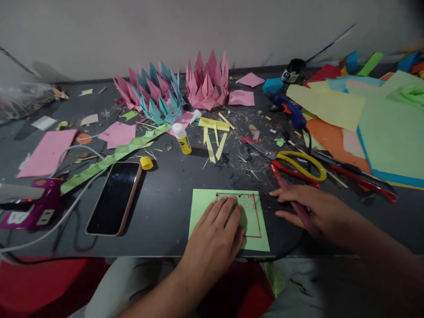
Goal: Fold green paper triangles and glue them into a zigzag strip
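Observation:
My left hand [220, 225] lies flat on a light green sheet of paper [202, 201] at the table's front edge. Its fingers point away from me, pressing the sheet down. Red lines drawn on the sheet form the top, right and bottom sides of a box; the palm hides the rest. What looks like a clear ruler [247, 204] with dark marks shows beside my fingertips, mostly covered. Just right of the sheet, my right hand [308, 210] grips a red pen [300, 212], its tip end pointing up and left, off the paper.
Yellow-handled scissors [301, 163] lie beyond my right hand, near a blue glue gun [289, 108]. A phone [114, 198], an uncapped glue stick [183, 139] and folded paper crowns [207, 84] stand left and behind. Coloured sheets [394, 128] pile at right. A white cable [71, 210] crosses the left side.

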`<state>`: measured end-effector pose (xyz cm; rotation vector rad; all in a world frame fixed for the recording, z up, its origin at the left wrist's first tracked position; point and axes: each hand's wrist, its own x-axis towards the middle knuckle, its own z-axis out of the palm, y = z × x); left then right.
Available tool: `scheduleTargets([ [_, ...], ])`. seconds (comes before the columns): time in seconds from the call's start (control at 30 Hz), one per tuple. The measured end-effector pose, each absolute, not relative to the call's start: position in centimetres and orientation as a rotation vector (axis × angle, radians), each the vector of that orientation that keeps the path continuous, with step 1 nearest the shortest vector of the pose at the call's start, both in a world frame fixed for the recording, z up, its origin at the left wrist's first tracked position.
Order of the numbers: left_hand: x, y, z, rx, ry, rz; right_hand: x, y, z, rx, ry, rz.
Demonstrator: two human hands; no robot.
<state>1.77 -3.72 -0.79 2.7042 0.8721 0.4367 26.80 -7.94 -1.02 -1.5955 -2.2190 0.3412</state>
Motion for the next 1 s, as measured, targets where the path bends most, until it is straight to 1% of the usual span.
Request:
scheduleTargets([
  [0.63, 1.8, -3.6, -0.8, 2.720, 0.871, 0.441, 26.8, -8.0, -1.2, -1.611, -2.217, 0.297],
  [0.8, 2.0, -3.8, -0.9, 2.784, 0.875, 0.413, 25.8, -7.7, -0.1, -1.597, -2.096, 0.321],
  [0.87, 2.1, -4.0, -0.9, 2.813, 0.888, 0.396, 24.6, -7.1, 0.8, -1.601, -1.978, 0.376],
  [1.0, 2.3, -4.2, -0.8, 2.845, 0.907, 0.377, 21.2, -5.1, 2.2, -1.522, -1.842, 0.642],
])
